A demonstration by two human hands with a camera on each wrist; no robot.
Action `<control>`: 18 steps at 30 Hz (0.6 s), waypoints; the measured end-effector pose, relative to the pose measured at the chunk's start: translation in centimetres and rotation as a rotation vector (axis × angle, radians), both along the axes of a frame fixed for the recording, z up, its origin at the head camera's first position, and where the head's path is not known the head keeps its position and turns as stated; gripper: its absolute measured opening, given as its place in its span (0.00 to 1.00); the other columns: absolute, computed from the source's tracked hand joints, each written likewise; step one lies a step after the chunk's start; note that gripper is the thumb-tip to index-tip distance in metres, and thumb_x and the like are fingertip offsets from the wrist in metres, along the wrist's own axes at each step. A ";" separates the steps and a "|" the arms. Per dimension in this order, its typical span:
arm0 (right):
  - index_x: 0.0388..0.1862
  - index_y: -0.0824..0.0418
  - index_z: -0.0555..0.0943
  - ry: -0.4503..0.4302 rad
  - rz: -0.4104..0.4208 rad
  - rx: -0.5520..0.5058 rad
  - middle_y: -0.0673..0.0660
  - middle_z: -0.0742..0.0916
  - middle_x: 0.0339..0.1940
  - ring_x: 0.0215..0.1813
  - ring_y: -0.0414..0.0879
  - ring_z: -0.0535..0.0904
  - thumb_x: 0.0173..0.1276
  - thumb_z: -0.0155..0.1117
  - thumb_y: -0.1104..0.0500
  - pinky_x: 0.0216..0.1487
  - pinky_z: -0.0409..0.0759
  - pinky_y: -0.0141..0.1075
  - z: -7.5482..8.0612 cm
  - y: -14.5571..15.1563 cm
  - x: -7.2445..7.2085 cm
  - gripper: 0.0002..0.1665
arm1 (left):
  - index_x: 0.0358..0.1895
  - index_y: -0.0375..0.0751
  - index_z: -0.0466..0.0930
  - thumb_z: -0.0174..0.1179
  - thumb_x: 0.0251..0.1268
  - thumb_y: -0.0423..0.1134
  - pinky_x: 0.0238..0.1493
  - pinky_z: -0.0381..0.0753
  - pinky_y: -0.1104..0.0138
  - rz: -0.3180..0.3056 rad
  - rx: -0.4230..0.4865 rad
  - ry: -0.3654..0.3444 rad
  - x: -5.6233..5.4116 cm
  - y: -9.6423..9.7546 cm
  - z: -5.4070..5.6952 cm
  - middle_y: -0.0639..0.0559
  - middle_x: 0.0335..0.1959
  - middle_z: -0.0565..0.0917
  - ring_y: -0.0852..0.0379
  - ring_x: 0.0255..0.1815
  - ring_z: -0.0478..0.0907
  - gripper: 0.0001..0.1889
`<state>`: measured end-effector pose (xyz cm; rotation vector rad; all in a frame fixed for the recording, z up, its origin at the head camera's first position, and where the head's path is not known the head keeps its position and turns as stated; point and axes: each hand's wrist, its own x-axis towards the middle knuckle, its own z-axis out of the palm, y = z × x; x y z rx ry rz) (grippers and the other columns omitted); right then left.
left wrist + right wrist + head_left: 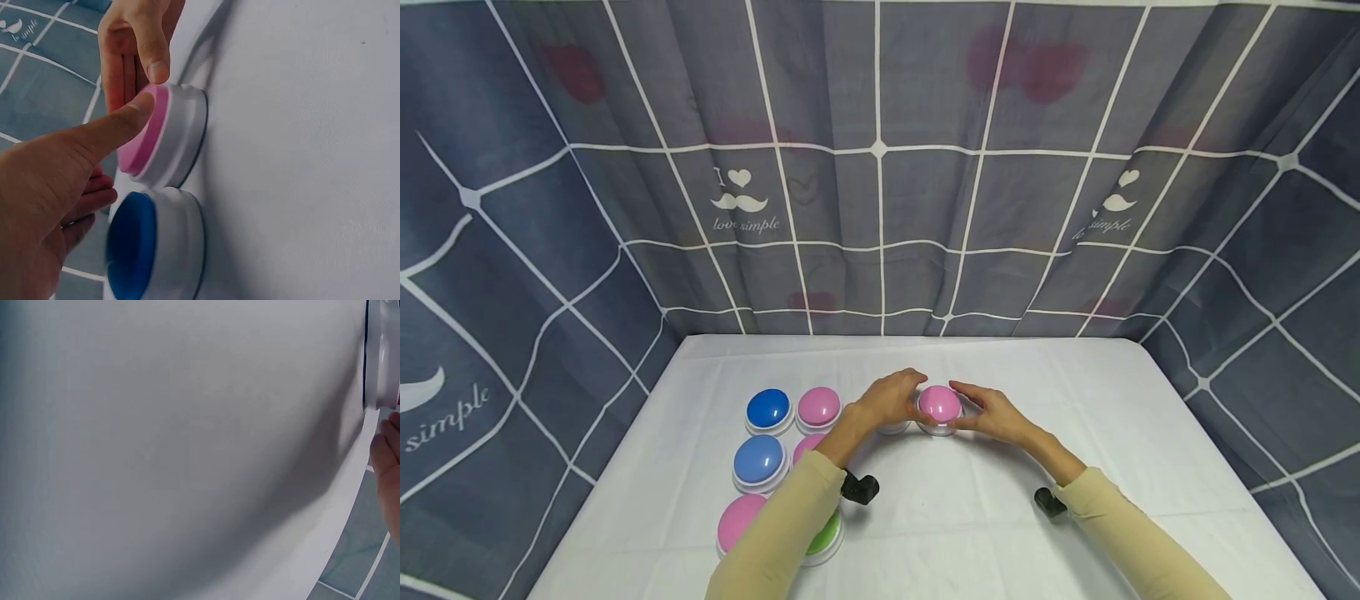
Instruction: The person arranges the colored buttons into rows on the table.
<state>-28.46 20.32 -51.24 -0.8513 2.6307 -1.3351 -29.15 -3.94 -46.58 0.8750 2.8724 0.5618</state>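
Observation:
A pink domed push button (940,403) with a white round base stands on the white table between the two hands. To its left, the left hand (891,398) has its thumb over the dome's edge in the left wrist view and its other fingers apart from the button. On the other side, the right hand (997,414) holds thumb and fingers spread at the button's edge; light contact is hard to tell. A blue button (132,247) stands beside the pink one, under the left hand; in the head view only its white base (893,428) shows.
Several more buttons stand at the left of the table (1000,533): dark blue (767,408), pink (819,406), lighter blue (757,459), another pink (741,518) and green (824,535). The left sleeve partly covers some. A grey checked curtain (880,200) encloses the table's back and sides.

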 end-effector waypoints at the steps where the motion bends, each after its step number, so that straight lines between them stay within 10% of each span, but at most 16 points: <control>1: 0.69 0.72 0.70 0.004 -0.007 -0.009 0.67 0.76 0.67 0.69 0.64 0.68 0.57 0.78 0.56 0.67 0.66 0.55 0.1 -0.1 0.1 0.44 | 0.66 0.37 0.73 0.75 0.49 0.58 0.62 0.74 0.58 0.003 0.008 0.010 0.1 -0.1 0.2 0.46 0.64 0.76 0.52 0.64 0.73 0.44; 9: 0.69 0.70 0.70 0.096 -0.022 -0.081 0.66 0.76 0.67 0.69 0.64 0.69 0.56 0.79 0.60 0.66 0.68 0.56 1.2 -2.0 1.5 0.44 | 0.67 0.37 0.72 0.74 0.51 0.58 0.61 0.75 0.56 0.019 0.056 0.083 2.0 -1.7 1.8 0.45 0.64 0.75 0.51 0.64 0.74 0.43; 18: 0.72 0.64 0.70 0.153 0.098 -0.086 0.63 0.77 0.68 0.67 0.59 0.73 0.57 0.79 0.56 0.64 0.71 0.56 3.4 -6.3 4.0 0.45 | 0.67 0.43 0.72 0.72 0.49 0.63 0.57 0.78 0.53 0.078 0.104 0.068 6.8 -5.2 3.7 0.47 0.63 0.76 0.49 0.62 0.76 0.44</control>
